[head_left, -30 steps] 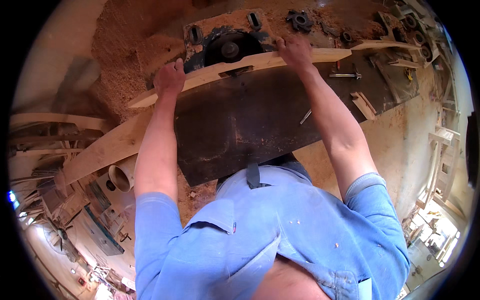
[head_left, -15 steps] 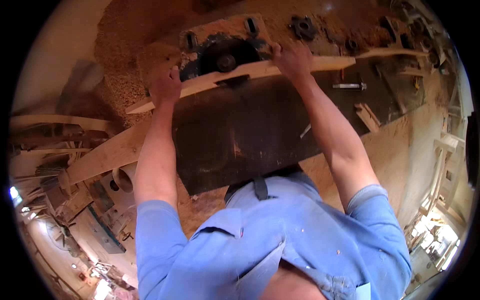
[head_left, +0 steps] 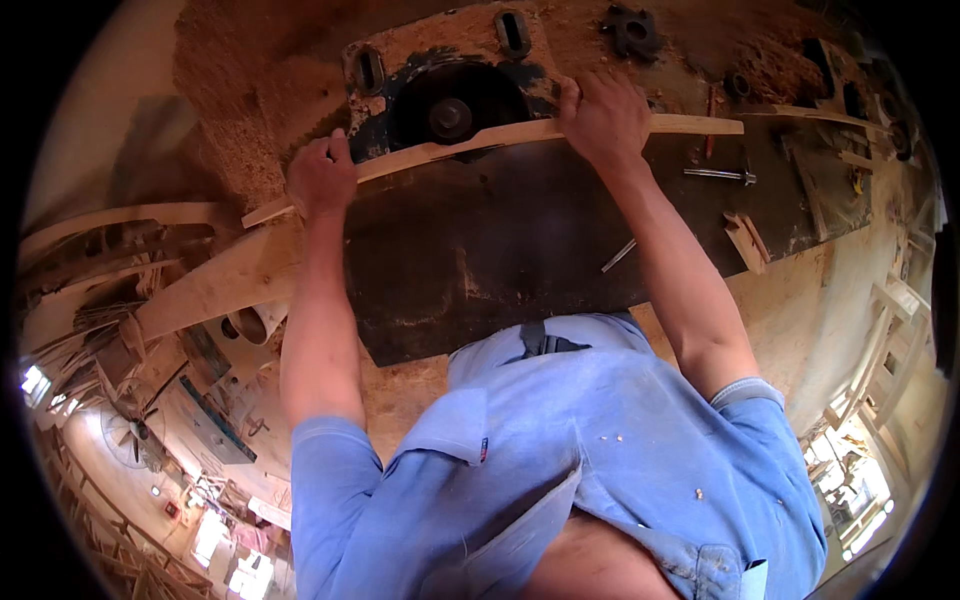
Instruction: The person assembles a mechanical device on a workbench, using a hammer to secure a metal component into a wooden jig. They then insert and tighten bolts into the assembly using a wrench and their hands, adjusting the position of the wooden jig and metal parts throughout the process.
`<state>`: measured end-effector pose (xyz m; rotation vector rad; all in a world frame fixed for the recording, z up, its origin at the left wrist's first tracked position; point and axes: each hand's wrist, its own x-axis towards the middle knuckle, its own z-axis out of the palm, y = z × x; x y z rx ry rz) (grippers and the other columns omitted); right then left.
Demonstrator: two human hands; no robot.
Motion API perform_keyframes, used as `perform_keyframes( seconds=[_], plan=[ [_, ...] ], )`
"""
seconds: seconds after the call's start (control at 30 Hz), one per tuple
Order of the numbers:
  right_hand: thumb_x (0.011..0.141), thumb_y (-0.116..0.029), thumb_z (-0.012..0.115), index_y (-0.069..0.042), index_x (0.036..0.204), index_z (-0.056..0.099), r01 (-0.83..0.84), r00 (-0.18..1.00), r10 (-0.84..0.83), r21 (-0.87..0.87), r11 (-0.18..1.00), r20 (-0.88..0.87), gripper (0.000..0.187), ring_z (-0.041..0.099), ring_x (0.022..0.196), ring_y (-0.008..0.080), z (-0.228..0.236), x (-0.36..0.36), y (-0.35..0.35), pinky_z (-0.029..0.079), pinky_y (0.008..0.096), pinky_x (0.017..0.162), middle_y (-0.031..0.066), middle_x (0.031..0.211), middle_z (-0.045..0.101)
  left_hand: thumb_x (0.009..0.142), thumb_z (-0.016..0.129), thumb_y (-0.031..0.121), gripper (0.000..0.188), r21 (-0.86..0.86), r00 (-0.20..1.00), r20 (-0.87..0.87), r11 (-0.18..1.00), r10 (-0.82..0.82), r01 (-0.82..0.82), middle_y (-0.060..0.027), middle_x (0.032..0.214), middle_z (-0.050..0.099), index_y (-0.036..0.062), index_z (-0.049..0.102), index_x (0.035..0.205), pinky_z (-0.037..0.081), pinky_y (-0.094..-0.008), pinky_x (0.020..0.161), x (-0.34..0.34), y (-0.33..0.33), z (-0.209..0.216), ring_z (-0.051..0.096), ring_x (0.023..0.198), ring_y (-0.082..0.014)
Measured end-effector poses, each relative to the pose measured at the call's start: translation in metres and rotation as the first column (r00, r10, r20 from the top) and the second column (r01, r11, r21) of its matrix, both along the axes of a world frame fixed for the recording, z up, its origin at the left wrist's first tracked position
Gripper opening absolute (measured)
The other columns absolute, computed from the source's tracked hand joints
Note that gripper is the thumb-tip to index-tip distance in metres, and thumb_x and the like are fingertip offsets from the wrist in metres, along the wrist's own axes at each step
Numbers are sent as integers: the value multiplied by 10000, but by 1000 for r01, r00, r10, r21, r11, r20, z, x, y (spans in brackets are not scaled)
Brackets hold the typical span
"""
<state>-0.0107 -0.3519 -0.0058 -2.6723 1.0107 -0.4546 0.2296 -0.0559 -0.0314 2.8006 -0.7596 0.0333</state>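
A long, pale, slightly curved wooden strip (head_left: 490,138) lies across the far side of a dark machine table (head_left: 450,250). My left hand (head_left: 322,178) is closed around the strip near its left end, thumb up. Right of the middle, my right hand (head_left: 608,118) grips it with fingers over the far edge. Between my hands the strip runs along the front of a dark round opening, where a spindle (head_left: 451,118) with a round hub sits. A dusty guard plate (head_left: 435,55) with slotted holes surrounds the opening. Both palms are hidden.
Sawdust (head_left: 225,110) is heaped at the far left. A toothed cutter block (head_left: 631,32) rests at the back. A metal T-handled wrench (head_left: 718,177), a thin metal rod (head_left: 618,256) and small wood pieces (head_left: 745,242) lie to the right. A broad curved board (head_left: 215,285) stands left.
The view has shifted a little, moving the table's contents rightward in the picture. The strip shows less of its broad face. Both hands keep their hold on it.
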Motion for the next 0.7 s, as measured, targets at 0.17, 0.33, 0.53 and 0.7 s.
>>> perform_keyframes(
  seconds=[0.17,0.33,0.53,0.7],
  plan=[
    [916,-328,572,-56,799,725,17,999,-16,-29,999,34,333,667,879,366,-9,-5,2,500,484,865,155,880,715,1004,531,298,327,126,917,207,939,-341,321,-175,876,697,77,734,875,487,-517,740,11,19,-21,647,862,-401],
    [813,-182,695,-81,858,684,-35,945,29,10,999,324,111,642,921,352,-4,-19,-3,502,478,872,144,898,677,1052,477,355,417,-115,988,69,982,-142,149,-241,950,715,51,756,988,496,-523,753,27,29,-25,657,865,-458],
    [749,-38,681,-78,975,703,210,798,-235,110,971,554,230,641,983,368,-22,-154,-11,520,467,878,143,970,690,1053,456,437,502,160,999,-4,986,38,-37,-240,1047,718,26,743,1037,503,-552,809,21,6,-13,657,981,-465],
    [841,-272,738,-37,1177,664,624,718,-696,454,636,-11,417,709,1039,345,-39,-248,-1,550,432,932,185,1091,728,1071,395,440,524,226,990,18,965,-143,135,-257,1188,693,37,709,1189,492,-537,908,63,40,-52,637,1106,-452]
  ],
)
